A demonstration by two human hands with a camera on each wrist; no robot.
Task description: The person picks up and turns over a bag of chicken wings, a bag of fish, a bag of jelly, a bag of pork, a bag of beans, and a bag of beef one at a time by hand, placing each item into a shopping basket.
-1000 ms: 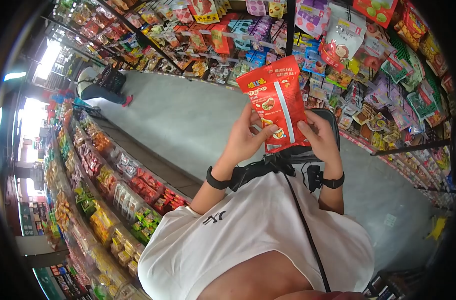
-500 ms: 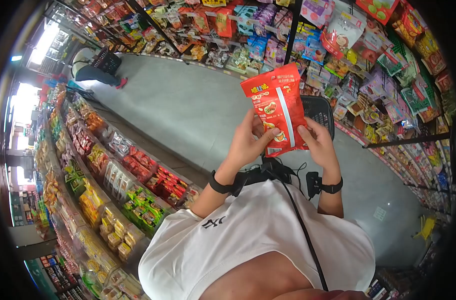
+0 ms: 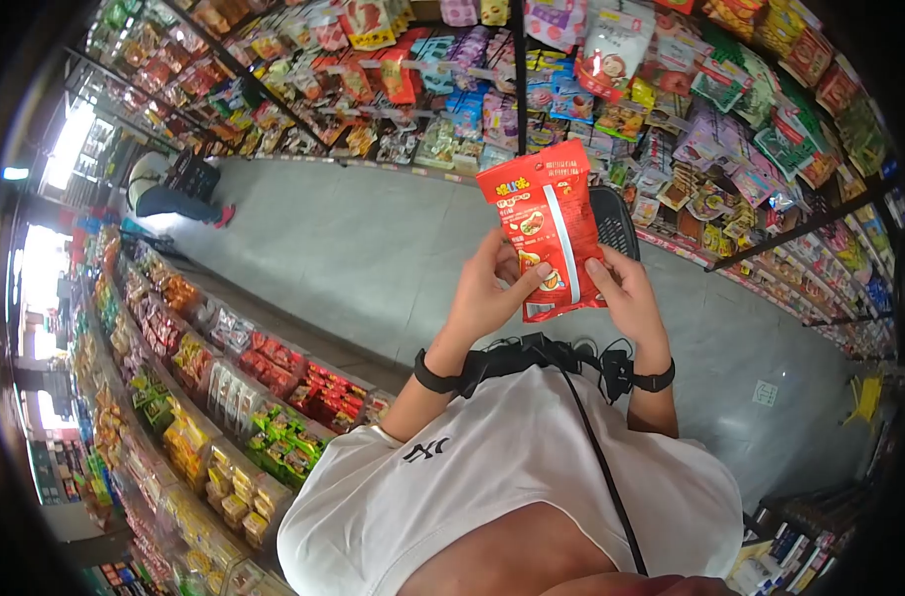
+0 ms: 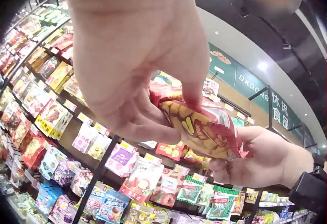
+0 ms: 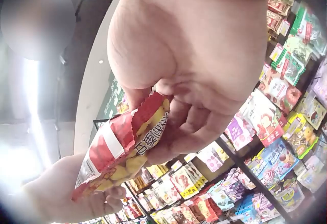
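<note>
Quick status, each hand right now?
Left hand: holding the red packet, lower left side as the head camera sees it.
Right hand: holding the same packet, lower right side.

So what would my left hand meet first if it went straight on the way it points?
The red bag that your left hand grips comes first; beyond it, probably the shelved snacks, though depth is unclear.

Red packet (image 4: 202, 127) in left fingers (image 4: 156, 131)
</note>
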